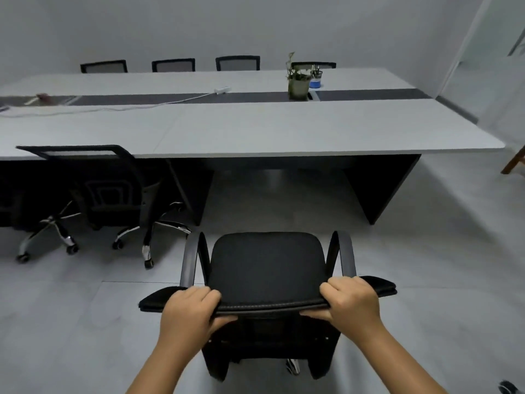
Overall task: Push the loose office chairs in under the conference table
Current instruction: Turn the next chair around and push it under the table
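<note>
Room: grey walls, pale tiled floor.
Table: long and white with a dark centre strip, running left to right across the far half.
On table: plant, blue cup, power strip with its cable trailing left.
Far chairs: four backs beyond the table.
Left chair: tucked under the near edge.
Chair: near centre, on open floor facing the table gap, apart from the table.
Left hand: fingers curled over the backrest top, gripping.
Right hand: gripping the same top edge.

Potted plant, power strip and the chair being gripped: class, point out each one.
potted plant (298, 88): head view, on its pot.
power strip (223, 89): head view, on its white body.
gripped office chair (267, 265): head view, on its seat cushion.
</note>
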